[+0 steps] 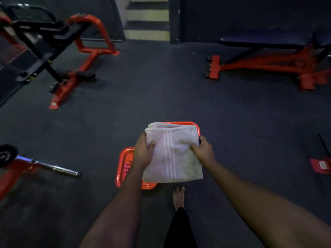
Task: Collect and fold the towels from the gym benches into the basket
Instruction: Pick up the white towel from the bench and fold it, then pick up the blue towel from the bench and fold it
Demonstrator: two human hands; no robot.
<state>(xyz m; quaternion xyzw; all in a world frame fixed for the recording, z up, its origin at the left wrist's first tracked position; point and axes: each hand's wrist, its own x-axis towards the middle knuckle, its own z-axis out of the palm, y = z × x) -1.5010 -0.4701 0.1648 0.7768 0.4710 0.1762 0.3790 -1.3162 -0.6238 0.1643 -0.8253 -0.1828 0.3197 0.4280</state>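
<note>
While we held the towel (174, 154) between both grips, the only labels we could find were two white stickers. One sticker (322, 165) sat on a red foot well off to the right of the right grip (203, 149). The other sticker (54, 104) was on the red base of the machine (86, 51), far ahead and to the left of the left grip (143, 151). The print on both was too blurred for us to read.

The towel was pale, off-white terry folded into a thick rectangle. Three thin lighter stripes ran along its length, roughly midway between the grips. At its far end the stacked folds and a stitched hem showed as rounded layers, and the near edge hung straight.

Our left grip clasped the towel's left edge, with the thumb lying on top and the fingers tucked out of sight. Our right grip was clenched on the right edge, pinching the cloth.

The towel hung over an orange-red basket (123, 165) that stood on the dark floor (161, 86) just below the grips and was mostly covered by the towel. We could not tell whether cloth and basket touched. Small holes dotted the basket's wall below the left grip. A padded bench (265, 38) on a red frame stood far ahead and to the right of the right grip.
</note>
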